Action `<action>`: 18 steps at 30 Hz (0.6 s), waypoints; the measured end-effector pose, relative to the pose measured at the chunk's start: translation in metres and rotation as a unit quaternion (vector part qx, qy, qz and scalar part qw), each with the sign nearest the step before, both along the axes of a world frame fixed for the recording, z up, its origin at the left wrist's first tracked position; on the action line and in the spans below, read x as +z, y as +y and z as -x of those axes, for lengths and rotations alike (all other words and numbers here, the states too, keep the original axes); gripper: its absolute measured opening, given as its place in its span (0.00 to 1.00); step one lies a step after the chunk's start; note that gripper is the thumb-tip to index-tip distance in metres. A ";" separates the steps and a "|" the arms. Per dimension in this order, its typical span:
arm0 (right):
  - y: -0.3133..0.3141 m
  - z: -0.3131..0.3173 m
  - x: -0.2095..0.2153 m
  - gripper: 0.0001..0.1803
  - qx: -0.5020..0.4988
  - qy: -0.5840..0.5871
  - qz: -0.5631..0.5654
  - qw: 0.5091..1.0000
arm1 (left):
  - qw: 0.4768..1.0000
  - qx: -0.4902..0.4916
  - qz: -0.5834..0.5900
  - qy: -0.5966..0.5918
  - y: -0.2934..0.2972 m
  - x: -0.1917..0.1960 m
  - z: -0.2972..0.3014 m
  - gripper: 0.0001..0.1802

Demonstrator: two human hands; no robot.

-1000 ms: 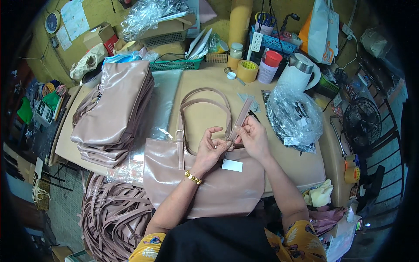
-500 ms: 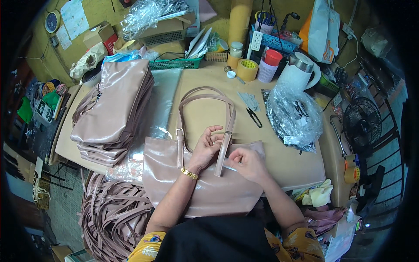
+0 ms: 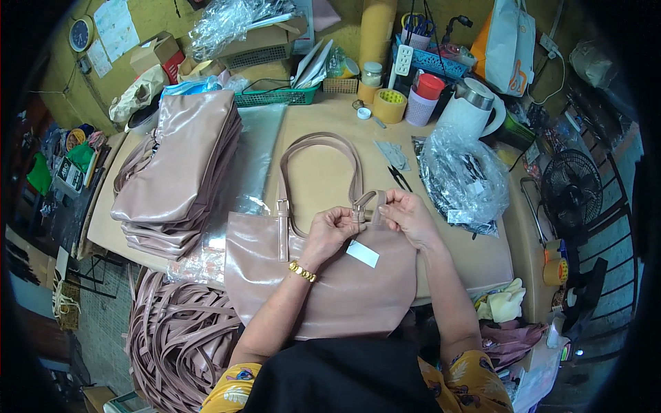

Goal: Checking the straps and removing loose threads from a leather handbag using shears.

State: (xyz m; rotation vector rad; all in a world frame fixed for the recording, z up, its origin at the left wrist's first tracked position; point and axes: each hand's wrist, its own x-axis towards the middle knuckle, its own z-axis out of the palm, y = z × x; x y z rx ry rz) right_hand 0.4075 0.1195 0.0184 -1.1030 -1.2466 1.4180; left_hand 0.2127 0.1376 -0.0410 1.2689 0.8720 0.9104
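A dusty-pink handbag lies flat in front of me, its looped strap stretched away from me. A small metal buckle sits on the right end of that strap. My left hand is closed, fingertips pinching the strap at the buckle. Just to its right, my right hand is closed on the bent-up strap end. Below the fingers, a blank white tag rests on the bag front. Another buckle fastens the strap's left side.
Stacked pink bags stand at left, above a heap of pink straps. Black thread snips lie beyond my right hand. Plastic-wrapped goods, a white kettle and yellow tape rolls occupy the table's far right.
The right strap end, which hung down over the bag, is now bent up and pinched by my right hand. My left hand has shifted down to the buckle. The white tag has come into plain sight.
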 end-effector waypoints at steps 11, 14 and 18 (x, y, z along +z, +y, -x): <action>0.025 0.023 -0.020 0.03 -0.085 -0.059 -0.057 0.993 | 0.965 0.078 -0.089 0.235 -0.019 0.031 -0.015 0.21; 0.028 0.027 -0.029 0.02 -0.086 -0.044 -0.075 0.993 | 0.922 0.120 -0.169 0.325 -0.024 0.023 -0.025 0.33; 0.030 0.030 -0.035 0.01 -0.094 -0.099 -0.108 0.985 | 0.891 0.117 -0.225 0.377 -0.026 0.020 -0.027 0.39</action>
